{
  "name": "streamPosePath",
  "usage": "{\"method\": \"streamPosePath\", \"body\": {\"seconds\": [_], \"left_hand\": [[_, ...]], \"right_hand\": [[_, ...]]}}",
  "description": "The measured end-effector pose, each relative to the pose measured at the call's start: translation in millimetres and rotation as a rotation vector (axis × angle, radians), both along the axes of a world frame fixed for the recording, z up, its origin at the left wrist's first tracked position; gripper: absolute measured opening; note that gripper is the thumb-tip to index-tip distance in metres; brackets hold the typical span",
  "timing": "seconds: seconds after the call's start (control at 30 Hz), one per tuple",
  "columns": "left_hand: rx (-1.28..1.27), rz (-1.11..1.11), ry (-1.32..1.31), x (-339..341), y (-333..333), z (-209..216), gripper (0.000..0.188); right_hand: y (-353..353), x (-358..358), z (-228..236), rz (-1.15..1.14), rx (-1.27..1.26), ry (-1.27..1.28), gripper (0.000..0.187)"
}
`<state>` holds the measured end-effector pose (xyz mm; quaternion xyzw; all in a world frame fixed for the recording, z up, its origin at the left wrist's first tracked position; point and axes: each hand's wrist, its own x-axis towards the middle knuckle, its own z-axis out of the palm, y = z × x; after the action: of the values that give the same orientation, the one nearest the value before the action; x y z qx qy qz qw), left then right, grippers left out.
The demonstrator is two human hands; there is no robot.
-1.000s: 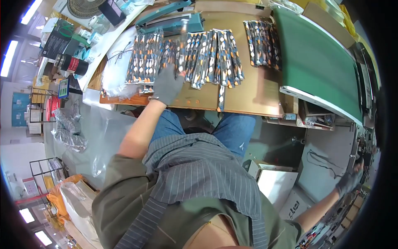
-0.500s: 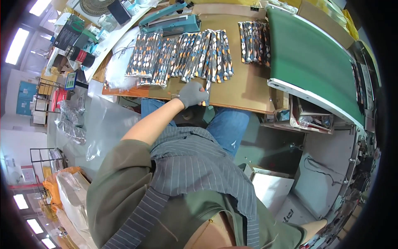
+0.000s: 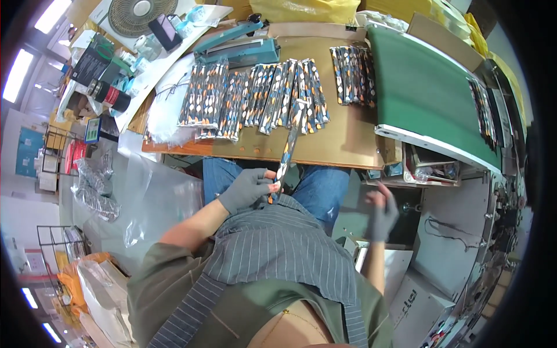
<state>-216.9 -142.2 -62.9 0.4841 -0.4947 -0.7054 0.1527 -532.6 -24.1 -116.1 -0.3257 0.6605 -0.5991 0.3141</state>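
Note:
My left hand (image 3: 249, 188), in a grey glove with bare fingertips, is closed on the lower end of a long slim patterned packet (image 3: 288, 148). The packet stands tilted over the table's front edge, in front of my apron, its top near the row of packets. My right hand (image 3: 382, 214), gloved alike, is raised to the right, somewhat blurred. Its fingers look apart, and nothing shows in them. Many similar packets (image 3: 232, 101), dark with white, orange and blue shapes, lie side by side on the brown table (image 3: 325, 136). A smaller group of packets (image 3: 353, 75) lies farther right.
A blue-green bag sealer (image 3: 241, 52) stands behind the packets. To the right runs a green conveyor belt (image 3: 429, 87) with a white edge, and more packets (image 3: 484, 113) lie at its far end. Beneath it is an open box (image 3: 432, 168). Clear plastic (image 3: 159, 200) hangs at left.
My left hand has drawn back from the table edge toward my apron, bringing one packet off the row. My right hand has come up from the lower right. The view has shifted slightly.

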Motion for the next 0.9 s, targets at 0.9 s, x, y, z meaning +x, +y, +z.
{"method": "streamPosePath", "body": {"seconds": [0.9], "left_hand": [[-0.818,0.127,-0.687,4.7,-220.1,-53.8,0.069]], "right_hand": [[-403.6,-38.9,-20.7,-0.018,0.691,0.913,0.083]]}}
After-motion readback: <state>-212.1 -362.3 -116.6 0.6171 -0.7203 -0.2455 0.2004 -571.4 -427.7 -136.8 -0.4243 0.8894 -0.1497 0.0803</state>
